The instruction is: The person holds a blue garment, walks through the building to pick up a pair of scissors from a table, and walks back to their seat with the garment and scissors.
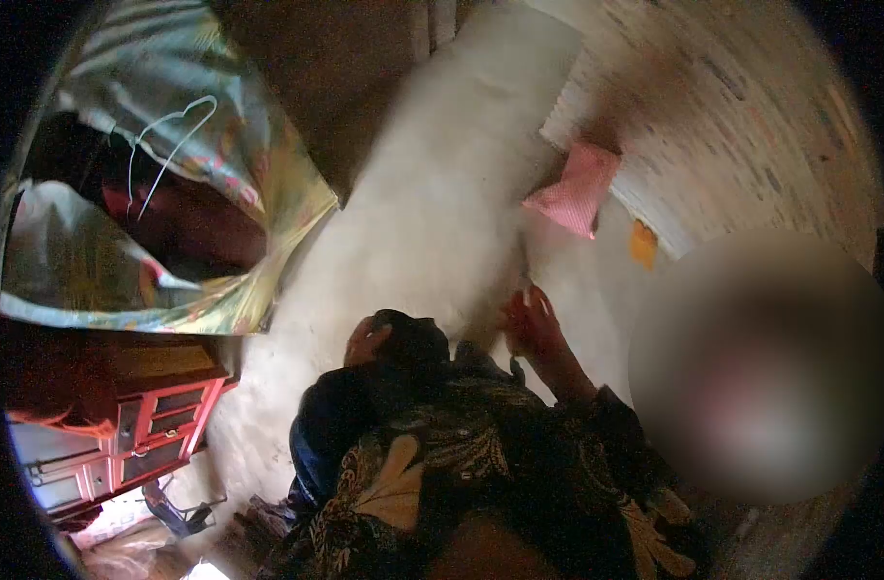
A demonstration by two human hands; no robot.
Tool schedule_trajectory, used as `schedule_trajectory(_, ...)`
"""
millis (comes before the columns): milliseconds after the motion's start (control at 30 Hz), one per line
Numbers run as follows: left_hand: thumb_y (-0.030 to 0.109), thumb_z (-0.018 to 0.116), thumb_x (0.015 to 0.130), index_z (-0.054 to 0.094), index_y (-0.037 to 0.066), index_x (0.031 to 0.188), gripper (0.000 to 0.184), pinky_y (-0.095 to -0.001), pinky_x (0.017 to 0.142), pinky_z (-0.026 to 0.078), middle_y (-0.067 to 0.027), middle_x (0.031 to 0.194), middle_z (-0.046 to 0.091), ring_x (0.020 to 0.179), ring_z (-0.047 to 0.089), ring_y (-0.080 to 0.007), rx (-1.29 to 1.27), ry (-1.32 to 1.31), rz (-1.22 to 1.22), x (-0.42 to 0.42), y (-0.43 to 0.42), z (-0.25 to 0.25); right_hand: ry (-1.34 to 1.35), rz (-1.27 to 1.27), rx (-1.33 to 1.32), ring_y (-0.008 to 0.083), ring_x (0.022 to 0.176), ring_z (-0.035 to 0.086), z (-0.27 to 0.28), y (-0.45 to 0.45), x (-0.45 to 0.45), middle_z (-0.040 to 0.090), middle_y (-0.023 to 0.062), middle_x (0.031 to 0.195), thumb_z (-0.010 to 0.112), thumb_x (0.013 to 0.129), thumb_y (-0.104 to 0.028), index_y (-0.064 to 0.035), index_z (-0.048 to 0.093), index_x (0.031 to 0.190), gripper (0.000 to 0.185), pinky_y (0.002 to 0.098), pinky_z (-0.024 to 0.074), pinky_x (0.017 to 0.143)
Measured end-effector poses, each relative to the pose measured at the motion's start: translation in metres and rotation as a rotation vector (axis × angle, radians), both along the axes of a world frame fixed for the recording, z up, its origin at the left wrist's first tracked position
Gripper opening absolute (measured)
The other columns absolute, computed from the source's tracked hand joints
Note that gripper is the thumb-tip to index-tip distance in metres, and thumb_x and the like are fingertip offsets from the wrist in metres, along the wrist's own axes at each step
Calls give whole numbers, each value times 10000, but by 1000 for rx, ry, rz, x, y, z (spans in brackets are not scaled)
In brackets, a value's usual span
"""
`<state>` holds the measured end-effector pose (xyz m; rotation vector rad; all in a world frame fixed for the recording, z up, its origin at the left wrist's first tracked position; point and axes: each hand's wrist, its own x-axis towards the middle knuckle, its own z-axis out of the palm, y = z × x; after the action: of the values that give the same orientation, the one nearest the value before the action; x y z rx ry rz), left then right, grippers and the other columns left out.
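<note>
My left hand [367, 340] is curled against a bundle of dark cloth [413, 334] in front of my body. Part of its fingers is hidden by the cloth. To the right, my right hand [531, 321] hangs over the pale floor, its fingers loosely bent and a little apart. I see nothing held in it, though the hand is somewhat blurred. Dark patterned clothing [461, 445] covers my body below both hands.
A pink cushion [579, 188] and an orange item [643, 244] lie by the brick wall [722, 116]. At left, a patterned sheet [224, 116] with a wire hanger [176, 145] hangs above a red cabinet [176, 420]. The pale floor [432, 184] runs ahead. A blurred circle covers the right side.
</note>
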<state>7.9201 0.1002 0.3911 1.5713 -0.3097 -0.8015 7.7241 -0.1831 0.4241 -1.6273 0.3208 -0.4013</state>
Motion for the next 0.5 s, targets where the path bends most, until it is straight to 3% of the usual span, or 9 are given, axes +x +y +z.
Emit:
schedule_trajectory(33,161,630,880,578,9,1120,289,-337,878,459,-89,1081,613,1032,572,-193,5,-4,-4,26,-11,0,-192,92,218,337,1113,564,15,-11,46,555,156,1206,441,988,-335,-151,462,1254,324,383,558,691)
schedule_trajectory(100,168,614,885,585,12,1121,285,-331,885,461,-90,1084,622,1028,580,-191,230,-204,-9,77,-45,-2,170,103,495,330,1121,552,63,-36,117,574,148,1184,426,989,-375,-129,466,1235,350,362,541,768)
schedule_trajectory(133,197,601,888,593,23,1123,292,-322,883,463,-88,1057,635,1009,589,-187,58,189,163,92,-68,7,347,87,632,327,1126,546,91,-47,154,583,144,1173,419,989,-395,-117,467,1226,368,352,532,806)
schedule_trajectory(167,213,596,886,593,26,1128,305,-305,876,465,-84,1035,644,988,599,-186,416,-54,-42,128,-85,22,336,152,481,324,1085,575,108,-54,182,602,134,1141,416,989,-403,-115,475,1210,367,339,538,784)
schedule_trajectory(200,213,596,886,593,26,1128,305,-305,876,465,-84,1035,644,988,599,-186,422,-55,-54,152,-99,18,318,206,330,321,1045,603,126,-60,210,620,125,1109,413,989,-411,-113,483,1193,367,327,543,762)
schedule_trajectory(267,211,600,885,597,22,1108,293,-311,870,469,-82,1037,646,987,602,-186,218,79,-35,201,-133,5,146,79,788,287,886,648,146,-81,267,649,118,1048,396,992,-429,-114,509,1175,382,285,517,667)
schedule_trajectory(333,208,604,883,600,17,1089,281,-318,863,474,-81,1039,648,987,605,-186,5,205,-22,263,-170,-1,146,-7,806,261,841,641,121,-112,319,644,132,1064,390,993,-433,-112,528,1161,388,280,491,622)
schedule_trajectory(367,208,604,883,600,17,1089,281,-318,863,474,-81,1039,648,987,605,-186,3,205,-38,298,-191,2,152,-86,825,236,796,634,104,-128,345,639,145,1081,384,994,-437,-111,546,1148,395,276,465,576)
schedule_trajectory(500,201,633,865,598,8,1083,293,-334,826,491,-85,1025,649,951,609,-173,-1,262,-25,409,-285,18,-72,-218,979,232,805,643,31,-215,396,660,103,1041,402,969,-481,-116,578,1146,443,313,500,591)
